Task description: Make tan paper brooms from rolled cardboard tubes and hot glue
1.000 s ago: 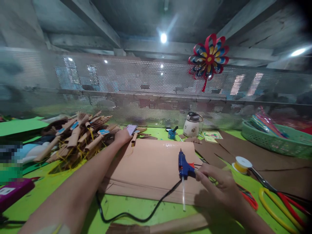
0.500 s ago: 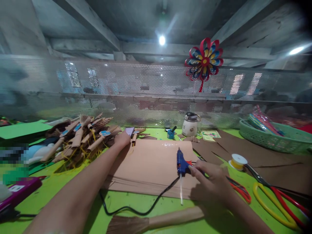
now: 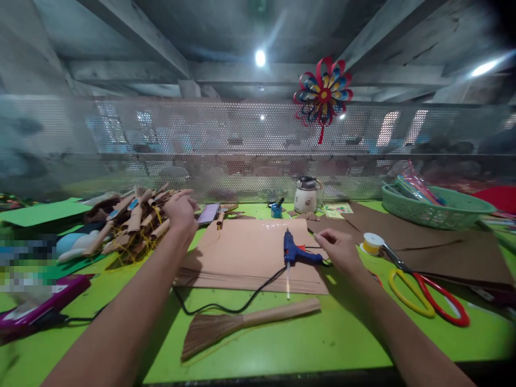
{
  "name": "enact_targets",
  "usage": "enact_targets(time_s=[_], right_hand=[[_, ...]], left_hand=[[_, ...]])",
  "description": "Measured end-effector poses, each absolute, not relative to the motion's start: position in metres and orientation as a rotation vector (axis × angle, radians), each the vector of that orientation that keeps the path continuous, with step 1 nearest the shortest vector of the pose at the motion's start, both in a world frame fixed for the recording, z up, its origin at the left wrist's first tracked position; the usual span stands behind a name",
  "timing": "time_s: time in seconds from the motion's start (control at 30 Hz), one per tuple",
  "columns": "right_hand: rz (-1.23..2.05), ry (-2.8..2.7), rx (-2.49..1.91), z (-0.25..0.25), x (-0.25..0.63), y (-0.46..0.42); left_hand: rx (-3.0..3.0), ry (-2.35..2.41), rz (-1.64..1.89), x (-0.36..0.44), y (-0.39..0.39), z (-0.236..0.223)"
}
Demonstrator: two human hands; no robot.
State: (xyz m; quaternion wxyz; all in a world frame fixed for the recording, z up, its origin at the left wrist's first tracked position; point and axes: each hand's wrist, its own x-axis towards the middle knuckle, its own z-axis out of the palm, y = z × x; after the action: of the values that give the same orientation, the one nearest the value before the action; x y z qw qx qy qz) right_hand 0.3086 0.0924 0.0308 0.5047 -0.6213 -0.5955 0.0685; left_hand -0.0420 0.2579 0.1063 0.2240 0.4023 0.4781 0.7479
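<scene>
My left hand reaches out over a pile of small brown paper brooms at the left. Its fingers curl down onto the pile, and what they hold is hidden. My right hand rests on the tan cardboard sheet with its fingers loosely apart. Its fingertips are at the handle of the blue glue gun. The gun lies on the sheet with a glue stick poking out of its back. Its black cable loops toward me.
A larger brown paper broom lies on the green table near me. Yellow and red scissors, a yellow ribbon spool and brown sheets lie right. Farther back stand a green basket and a white jar.
My left hand moved left from the cardboard's far edge onto the broom pile. My right hand loosened at the glue gun's handle. The view tipped down and back, so the near broom shows.
</scene>
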Motion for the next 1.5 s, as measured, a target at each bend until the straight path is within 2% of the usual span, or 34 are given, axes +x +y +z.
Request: enact_targets(time_s=[0.2, 0.43, 0.53, 0.7, 0.83, 1.07, 1.27, 1.5], right_hand=[[0.123, -1.529, -1.543, 0.031, 0.307, 0.094], [0.046, -1.586, -1.534, 0.034, 0.299, 0.088], [-0.021, -1.587, -1.514, 0.034, 0.300, 0.087], [-0.056, -1.584, -1.466, 0.029, 0.308, 0.095], [-0.102, -1.541, -1.481, 0.033, 0.321, 0.099], [-0.193, -1.171, -1.433, 0.047, 0.349, 0.098], [0.050, -0.932, -1.223, 0.049, 0.347, 0.103], [0.195, -1.083, -1.252, 0.036, 0.327, 0.099]], left_hand=[[1.084, 1.112, 2.105, -0.038, 0.212, 0.107], [1.423, 1.126, 1.969, -0.017, 0.188, 0.078], [1.729, 1.096, 1.715, 0.000, 0.173, 0.064], [2.563, 0.929, 0.939, 0.024, 0.154, 0.048], [2.703, 0.858, 0.656, 0.026, 0.152, 0.046], [2.652, 1.068, 0.803, 0.019, 0.168, 0.049], [2.592, 1.118, 0.817, 0.020, 0.170, 0.052], [2.606, 1.160, 0.841, 0.010, 0.176, 0.052]])
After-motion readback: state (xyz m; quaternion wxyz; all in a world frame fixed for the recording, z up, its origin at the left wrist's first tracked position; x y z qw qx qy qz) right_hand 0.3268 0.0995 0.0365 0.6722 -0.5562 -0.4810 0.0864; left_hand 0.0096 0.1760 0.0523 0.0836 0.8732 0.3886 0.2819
